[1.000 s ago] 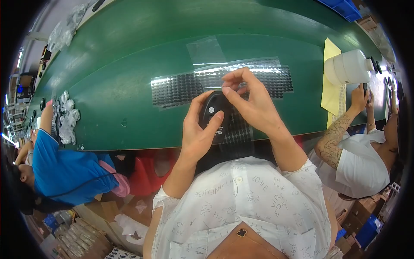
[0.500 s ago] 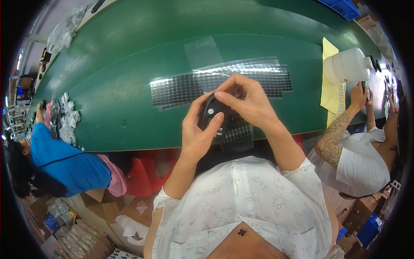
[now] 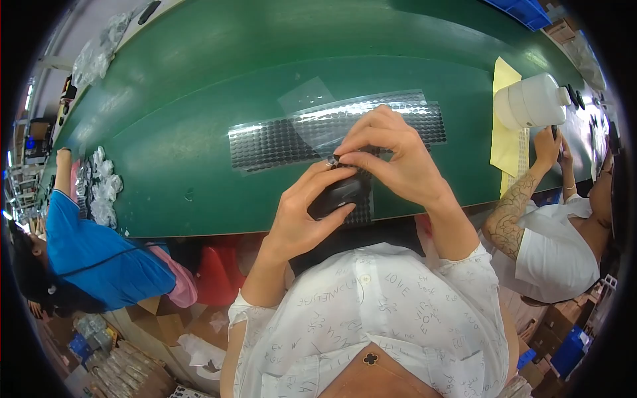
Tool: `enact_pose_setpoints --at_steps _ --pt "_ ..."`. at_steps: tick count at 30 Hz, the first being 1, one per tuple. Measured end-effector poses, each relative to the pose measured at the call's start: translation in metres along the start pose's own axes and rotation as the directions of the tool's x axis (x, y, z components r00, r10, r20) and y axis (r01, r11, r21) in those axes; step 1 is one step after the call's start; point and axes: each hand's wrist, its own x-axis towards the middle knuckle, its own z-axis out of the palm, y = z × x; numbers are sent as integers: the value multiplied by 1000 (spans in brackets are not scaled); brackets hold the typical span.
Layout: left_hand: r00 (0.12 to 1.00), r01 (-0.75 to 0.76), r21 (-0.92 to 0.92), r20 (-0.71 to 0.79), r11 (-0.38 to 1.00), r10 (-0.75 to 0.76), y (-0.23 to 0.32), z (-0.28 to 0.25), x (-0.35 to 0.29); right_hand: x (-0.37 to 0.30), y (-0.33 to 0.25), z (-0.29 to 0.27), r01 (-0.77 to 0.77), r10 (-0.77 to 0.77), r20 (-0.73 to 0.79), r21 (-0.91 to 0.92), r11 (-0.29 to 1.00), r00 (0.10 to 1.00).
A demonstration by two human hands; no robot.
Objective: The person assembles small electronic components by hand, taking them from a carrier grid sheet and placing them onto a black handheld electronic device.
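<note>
My left hand [image 3: 298, 212] grips a black computer mouse [image 3: 340, 197] at the table's near edge, its smooth rounded shell facing up. At the mouse's far end, my right hand [image 3: 391, 156] has thumb and index finger pinched together. Something small and dark shows by those fingertips, too small to name. Just beyond the hands lie clear sheets with rows of black round stickers [image 3: 269, 144]. More of these stickers show under the mouse, partly covered by it. A clear plastic sheet [image 3: 302, 98] lies slanted at their far side.
To the right, a white plastic bottle [image 3: 531, 101] lies on yellow paper [image 3: 504, 136]. A person in white [image 3: 564, 245] works beyond it. On the left sits a person in blue [image 3: 106, 252], near clear plastic bags [image 3: 105, 192]. A blue crate [image 3: 521, 12] stands at the far right.
The mouse has turned over, from its underside with a round white spot to its smooth shell. My right fingertips have shifted down along with its far end.
</note>
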Motion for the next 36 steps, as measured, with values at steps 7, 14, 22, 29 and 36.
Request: enact_pose_setpoints --at_steps 7,14,22,29,36 --pt "993 -115 204 -9 972 119 -1 3 1 1 -15 -11 -2 17 75 -197 980 997" --pt "986 -162 283 90 945 142 -3 -2 2 7 -16 -18 1 26 141 -187 982 990" --pt "993 -120 246 13 962 121 3 -3 6 5 -16 -9 8 5 70 -174 985 998" --pt "992 -123 267 -3 956 129 1 -5 5 6 -17 -4 124 -129 0 -267 956 992" --pt "996 -80 178 -32 981 87 4 -6 6 8 -16 -4 196 -202 7 -279 940 979"
